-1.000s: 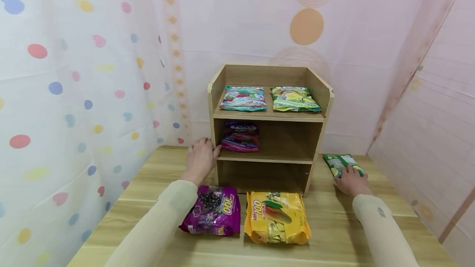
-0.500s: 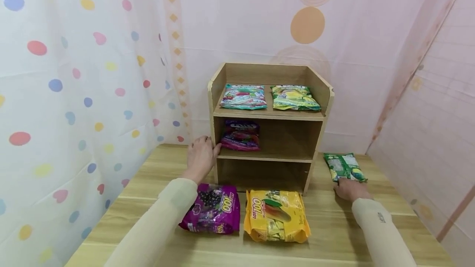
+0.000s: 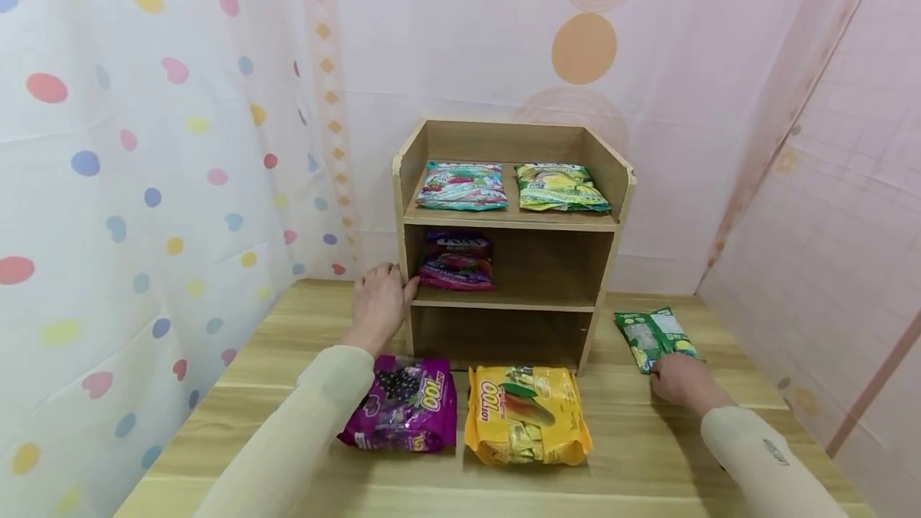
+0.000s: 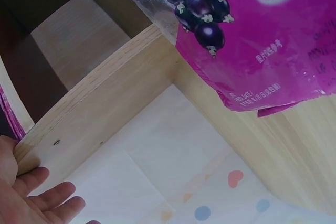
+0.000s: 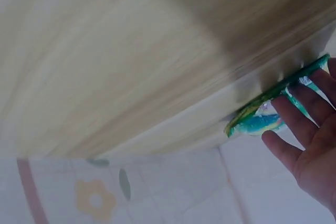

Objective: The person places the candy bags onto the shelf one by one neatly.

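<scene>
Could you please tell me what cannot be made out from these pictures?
Whether the right hand grips the green packet: in the head view, the hand hides its own fingertips; in the right wrist view, the right edge cuts the hand off.
The rest of the purple bag, left wrist view: cut off by the top and right edges.
Any fine print on the yellow bag, head view: too small to read.

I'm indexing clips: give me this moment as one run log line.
left hand: touches side of three-tier wooden shelf | right hand: touches green plastic bag | before shelf: purple plastic bag, yellow plastic bag
</scene>
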A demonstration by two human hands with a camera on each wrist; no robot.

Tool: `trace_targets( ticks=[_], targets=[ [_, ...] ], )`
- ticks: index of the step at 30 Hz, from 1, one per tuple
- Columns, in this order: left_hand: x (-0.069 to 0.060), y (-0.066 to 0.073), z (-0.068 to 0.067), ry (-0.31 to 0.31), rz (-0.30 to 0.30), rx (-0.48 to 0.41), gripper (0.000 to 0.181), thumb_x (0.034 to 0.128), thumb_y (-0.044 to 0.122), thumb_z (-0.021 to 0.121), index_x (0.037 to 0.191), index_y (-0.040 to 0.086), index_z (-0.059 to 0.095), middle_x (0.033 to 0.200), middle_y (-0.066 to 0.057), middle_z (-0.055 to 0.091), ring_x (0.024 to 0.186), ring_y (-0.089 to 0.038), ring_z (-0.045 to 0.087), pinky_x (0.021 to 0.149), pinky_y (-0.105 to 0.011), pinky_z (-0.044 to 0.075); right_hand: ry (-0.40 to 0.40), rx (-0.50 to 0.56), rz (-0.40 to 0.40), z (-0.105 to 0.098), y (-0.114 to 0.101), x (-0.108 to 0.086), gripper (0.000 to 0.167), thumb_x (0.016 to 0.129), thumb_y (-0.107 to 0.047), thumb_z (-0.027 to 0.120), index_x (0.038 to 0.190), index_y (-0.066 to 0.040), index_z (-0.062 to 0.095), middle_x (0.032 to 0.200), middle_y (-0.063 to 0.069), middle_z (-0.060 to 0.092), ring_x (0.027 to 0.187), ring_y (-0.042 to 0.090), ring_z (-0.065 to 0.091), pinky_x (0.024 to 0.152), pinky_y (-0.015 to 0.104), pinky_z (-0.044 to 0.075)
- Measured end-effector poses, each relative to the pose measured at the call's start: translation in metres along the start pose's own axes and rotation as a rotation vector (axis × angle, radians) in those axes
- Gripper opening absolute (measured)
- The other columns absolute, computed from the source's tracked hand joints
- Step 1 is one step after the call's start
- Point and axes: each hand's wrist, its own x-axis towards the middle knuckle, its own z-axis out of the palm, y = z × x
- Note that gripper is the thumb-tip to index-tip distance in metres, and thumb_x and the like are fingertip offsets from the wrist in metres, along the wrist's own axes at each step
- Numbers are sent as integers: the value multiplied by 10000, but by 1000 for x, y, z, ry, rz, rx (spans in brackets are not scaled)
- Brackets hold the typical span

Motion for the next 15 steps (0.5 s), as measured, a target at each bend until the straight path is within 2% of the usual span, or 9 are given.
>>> trace_targets(
  ticks=[2, 5, 8, 11, 13, 15],
  targets=[
    [0, 0, 0, 7, 0, -4, 420, 1017, 358, 552, 1006, -49, 651, 1126, -230, 644, 1062, -421, 595, 894, -552, 466, 26, -26, -15, -2, 3, -6, 171, 897, -163, 614, 792, -47, 684, 808, 134, 672, 760, 319, 647, 698, 519, 530],
    [0, 1, 0, 19, -1, -12, 405, 1015, 350, 559, 959, -42, 644, 1096, -229, 647, 1046, -424, 597, 875, -552, 469, 117, -34, -8, -5, 6, -11, 289, 908, -176, 608, 635, -97, 556, 643, 57, 575, 601, 228, 554, 574, 467, 494],
    [0, 1, 1, 15, 0, -22, 396, 1018, 350, 554, 917, -25, 629, 1067, -224, 648, 1041, -424, 596, 871, -550, 462, 220, -43, 4, -8, 7, -15, 332, 922, -171, 592, 608, -118, 499, 591, 29, 518, 546, 207, 514, 525, 454, 469],
    [-1, 1, 2, 5, 3, -28, 391, 1019, 348, 551, 899, -17, 619, 1068, -226, 645, 1048, -428, 592, 878, -555, 456, 247, -57, 9, -9, 3, -15, 267, 936, -187, 599, 702, -69, 547, 658, 75, 554, 578, 253, 565, 539, 476, 486],
    [0, 1, 1, 3, 4, -29, 389, 1018, 345, 553, 903, -20, 618, 1067, -229, 644, 1048, -429, 591, 879, -556, 455, 216, -51, 36, -7, -1, -15, 247, 945, -222, 609, 805, -20, 584, 746, 135, 587, 647, 310, 606, 571, 498, 503],
    [0, 1, 1, 1, 3, -30, 389, 1018, 345, 551, 902, -20, 618, 1066, -231, 643, 1049, -429, 590, 883, -554, 454, 175, -34, 82, -3, -5, -15, 340, 949, -276, 624, 979, 62, 606, 870, 234, 612, 752, 397, 633, 615, 531, 520]
  ],
)
